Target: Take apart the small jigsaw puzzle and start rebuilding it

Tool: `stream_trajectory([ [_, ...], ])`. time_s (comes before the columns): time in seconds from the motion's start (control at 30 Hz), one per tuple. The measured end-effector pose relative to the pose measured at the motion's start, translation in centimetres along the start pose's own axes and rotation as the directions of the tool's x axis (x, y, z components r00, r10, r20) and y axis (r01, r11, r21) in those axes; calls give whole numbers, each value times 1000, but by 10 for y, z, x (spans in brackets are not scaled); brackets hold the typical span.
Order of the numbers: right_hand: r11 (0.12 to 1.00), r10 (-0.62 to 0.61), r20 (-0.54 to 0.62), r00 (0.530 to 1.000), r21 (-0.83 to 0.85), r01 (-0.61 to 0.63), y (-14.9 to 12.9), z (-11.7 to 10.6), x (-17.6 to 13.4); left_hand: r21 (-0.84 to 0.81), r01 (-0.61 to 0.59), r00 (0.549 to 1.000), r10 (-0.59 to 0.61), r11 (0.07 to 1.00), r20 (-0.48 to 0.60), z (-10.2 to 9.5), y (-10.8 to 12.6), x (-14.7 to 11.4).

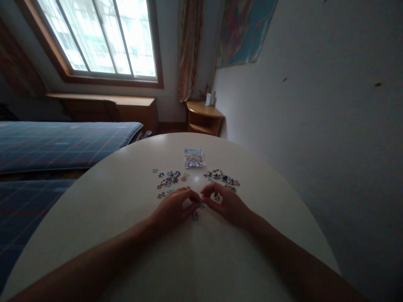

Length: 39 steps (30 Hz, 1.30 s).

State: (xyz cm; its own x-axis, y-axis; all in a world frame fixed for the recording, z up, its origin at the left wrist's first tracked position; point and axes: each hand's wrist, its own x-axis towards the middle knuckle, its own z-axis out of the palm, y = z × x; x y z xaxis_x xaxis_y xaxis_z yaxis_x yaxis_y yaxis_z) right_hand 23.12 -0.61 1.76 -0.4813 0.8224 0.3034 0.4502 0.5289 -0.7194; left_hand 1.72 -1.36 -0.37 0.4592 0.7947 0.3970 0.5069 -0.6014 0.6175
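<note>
My left hand (176, 206) and my right hand (228, 205) meet fingertip to fingertip over the table. Both are closed in a pinch around small jigsaw puzzle pieces (202, 205), mostly covered by the fingers. Just below the fingertips lies another loose puzzle piece (195, 216). Beyond my left hand is a scattered group of puzzle pieces (171, 178); a second pile of pieces (225, 178) lies beyond my right hand. Farther back, a small printed picture sheet or packet (194, 158) rests flat on the tabletop.
The round white table (126, 188) fills the foreground. A bed with a plaid blue cover (63, 142) stands at the left. Behind are a desk (132, 102) under the window and a corner shelf (204, 110). A white wall (315, 126) rises close on the right.
</note>
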Motion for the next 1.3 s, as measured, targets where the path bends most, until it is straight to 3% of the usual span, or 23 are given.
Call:
stream_trajectory([
  [0.1,999,37,-53,998,7,-36,-1,4,0,-76,78,996,-81,994,-32,1,-2,2],
  [0.33,998,53,-54,997,49,-51,2,7,1,-240,157,985,-170,958,-33,1,-1,5],
  [0.57,986,124,-93,988,122,-112,5,11,1,-309,140,988,-151,941,-11,-1,3,5],
  [0.87,960,106,-78,991,266,-82,4,11,2,-364,125,992,-121,923,32,2,-7,1],
  [1.07,958,128,-84,988,269,-101,2,8,2,-268,62,998,-66,962,-4,-1,-2,2],
  [1.3,992,45,-67,997,117,-37,5,4,1,-70,35,995,-41,997,-95,0,-5,2],
])
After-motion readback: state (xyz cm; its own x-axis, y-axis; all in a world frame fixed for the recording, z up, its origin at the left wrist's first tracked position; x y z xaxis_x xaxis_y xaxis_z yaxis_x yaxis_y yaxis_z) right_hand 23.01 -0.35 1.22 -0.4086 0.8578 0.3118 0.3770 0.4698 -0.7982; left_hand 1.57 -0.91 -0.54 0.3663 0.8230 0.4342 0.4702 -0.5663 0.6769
